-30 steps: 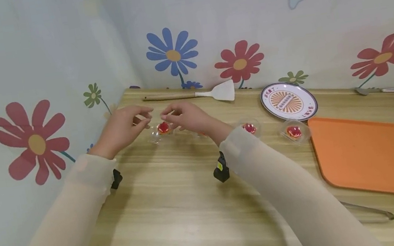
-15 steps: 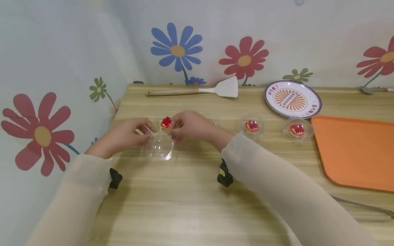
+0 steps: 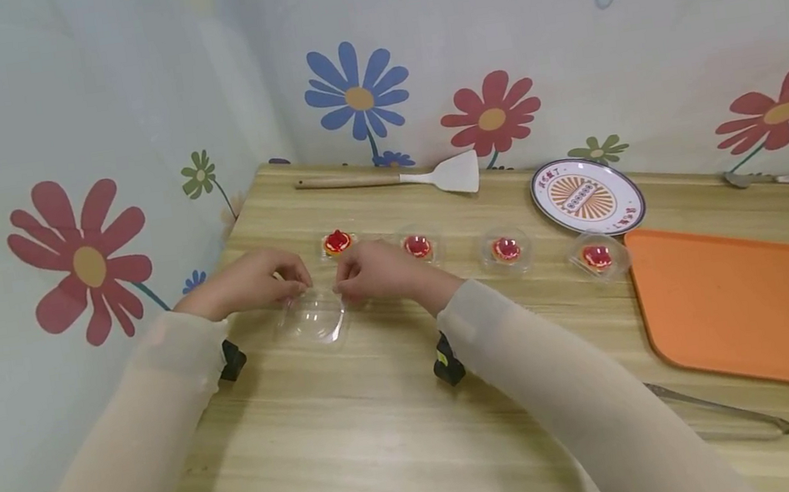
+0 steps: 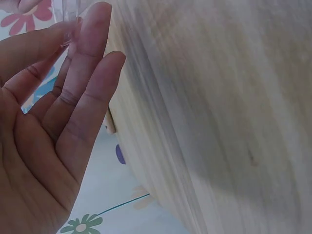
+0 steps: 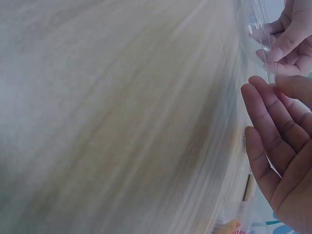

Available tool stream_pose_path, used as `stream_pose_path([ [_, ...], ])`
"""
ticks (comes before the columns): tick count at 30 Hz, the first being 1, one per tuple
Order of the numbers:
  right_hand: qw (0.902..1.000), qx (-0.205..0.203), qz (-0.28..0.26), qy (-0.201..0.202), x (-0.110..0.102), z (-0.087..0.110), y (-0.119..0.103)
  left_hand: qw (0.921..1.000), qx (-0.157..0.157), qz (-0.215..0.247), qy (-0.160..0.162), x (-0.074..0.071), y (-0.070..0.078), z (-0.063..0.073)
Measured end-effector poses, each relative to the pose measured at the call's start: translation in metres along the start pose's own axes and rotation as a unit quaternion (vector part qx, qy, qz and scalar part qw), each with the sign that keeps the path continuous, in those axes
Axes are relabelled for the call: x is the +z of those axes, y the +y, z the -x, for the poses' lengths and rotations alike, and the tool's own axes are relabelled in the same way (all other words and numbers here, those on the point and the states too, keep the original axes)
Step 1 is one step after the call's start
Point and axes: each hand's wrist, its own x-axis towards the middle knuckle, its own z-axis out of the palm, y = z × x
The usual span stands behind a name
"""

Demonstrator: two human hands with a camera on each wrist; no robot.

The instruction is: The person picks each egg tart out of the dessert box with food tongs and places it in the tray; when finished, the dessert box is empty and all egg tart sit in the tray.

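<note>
Clear plastic cover: While a tart (image 3: 337,242) sits just behind it, the clear plastic cover (image 3: 316,320) lies between the two hands, near the desk's left side, its far edge toward the tart; whether it touches the desk (image 3: 361,436) or is lifted cannot be told.
Left grip: The left hand (image 3: 259,280) pinches the left part of that edge between thumb and fingertips, the other fingers reaching out nearly straight.
Right grip: The right hand (image 3: 377,272) pinches the edge's right part, thumb against a finger, its remaining fingers extended and slightly apart.
Sleeves: Pale sleeves (image 3: 119,444) cover both forearms, and a black wrist device (image 3: 449,364) shows under the right wrist.
Tart row: The tart behind the cover is red-topped and stands at the left end; a second tart (image 3: 416,246), a third tart (image 3: 505,249) and a fourth tart (image 3: 596,256) run rightward, each in clear packaging.
Right side: An orange tray (image 3: 751,305) lies just beside the fourth tart, with a thin metal utensil (image 3: 723,404) in front of it.
Back edge: A turner (image 3: 456,173) with a wooden handle lies behind the row, a white patterned plate (image 3: 588,198) stands right of it, and a small utensil (image 3: 771,179) rests farther right.
Backdrop: Flower-printed cloth (image 3: 186,57) hangs behind the desk.
</note>
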Motion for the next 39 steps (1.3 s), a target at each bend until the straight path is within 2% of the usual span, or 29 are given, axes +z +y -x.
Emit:
stream_pose_path([
  [9,0.9999,-0.009,0.01,-0.009,0.005,-0.002,0.004,0.9993,-0.028,-0.016,-0.019,0.002,0.003,0.004],
  [14,0.9998,-0.012,-0.013,-0.012,0.009,-0.003,0.005,0.9991,-0.032,-0.01,-0.026,0.003,-0.001,0.003],
  [21,0.9998,-0.007,-0.014,-0.016,0.008,-0.001,0.006,0.999,-0.032,-0.003,-0.031,0.003,0.0,0.005],
  [28,0.9998,-0.012,0.018,0.0,0.007,0.001,0.007,0.9985,-0.053,-0.017,0.004,-0.002,0.007,0.008],
  [32,0.9998,-0.007,0.013,0.014,0.005,0.004,0.008,0.9978,-0.053,-0.029,0.025,-0.006,0.014,0.009],
  [35,0.9994,-0.001,0.003,0.034,0.001,0.007,0.008,0.9973,-0.049,-0.038,0.039,-0.008,0.021,0.008],
  [39,0.997,0.003,0.017,0.075,-0.006,0.01,0.009,0.9971,-0.039,-0.044,0.049,-0.008,0.035,0.004],
])
